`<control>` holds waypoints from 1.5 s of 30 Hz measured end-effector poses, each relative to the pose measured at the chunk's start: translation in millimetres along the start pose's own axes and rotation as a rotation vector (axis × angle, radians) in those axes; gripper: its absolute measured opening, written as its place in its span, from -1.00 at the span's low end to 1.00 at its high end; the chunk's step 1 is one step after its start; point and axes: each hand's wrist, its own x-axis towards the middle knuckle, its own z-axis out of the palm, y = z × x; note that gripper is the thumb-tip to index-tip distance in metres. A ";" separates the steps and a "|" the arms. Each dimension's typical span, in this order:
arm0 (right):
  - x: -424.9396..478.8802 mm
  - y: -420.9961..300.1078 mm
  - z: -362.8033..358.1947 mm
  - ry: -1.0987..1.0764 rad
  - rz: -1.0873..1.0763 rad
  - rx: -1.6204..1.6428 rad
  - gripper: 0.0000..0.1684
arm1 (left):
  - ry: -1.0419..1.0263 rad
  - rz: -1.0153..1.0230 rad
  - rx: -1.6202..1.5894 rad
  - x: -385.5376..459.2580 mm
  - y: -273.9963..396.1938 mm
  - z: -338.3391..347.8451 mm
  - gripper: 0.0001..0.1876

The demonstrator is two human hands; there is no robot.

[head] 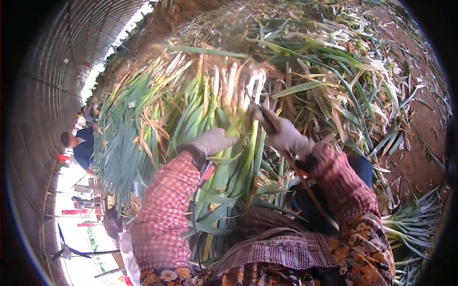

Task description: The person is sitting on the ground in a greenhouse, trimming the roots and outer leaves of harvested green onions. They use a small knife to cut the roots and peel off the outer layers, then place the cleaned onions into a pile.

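Note:
My left hand (pixel 214 140), in a pale glove, closes around the green part of blurred Welsh onion stalks (pixel 232 125) in front of me. The white ends of those stalks point away from me, and their leaves hang toward my lap. In my gloved right hand (pixel 286 136) is a dark air blow gun (pixel 268 119). Its thin nozzle reaches to the white shanks (pixel 256 84), where the picture is hazy. A brown hose (pixel 304 182) runs from the gun down past my right sleeve.
A thick pile of Welsh onions (pixel 123 121) lies left of my hands. Stripped leaves (pixel 332 71) cover the ground at the right, beside bare soil (pixel 411 143). More onions (pixel 411 221) lie at lower right. A black cable (pixel 195 221) hangs by my left sleeve. Another person (pixel 84 146) is at far left.

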 end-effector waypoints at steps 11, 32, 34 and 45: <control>-96.1 -30.7 -28.1 0.028 -0.163 0.244 0.14 | 0.392 0.162 0.088 -8.2 58.7 3.8 -0.46; 60.5 32.8 -12.7 0.077 0.151 0.230 0.17 | 0.226 -0.011 0.134 24.0 26.5 34.1 -0.39; 37.6 21.2 -9.6 0.018 -0.026 0.163 0.16 | 0.115 -0.013 0.097 9.1 25.3 44.7 -0.39; 100.7 -8.9 36.7 -0.181 -0.070 -0.056 0.10 | 0.597 -0.063 0.138 70.9 -42.4 15.0 -0.67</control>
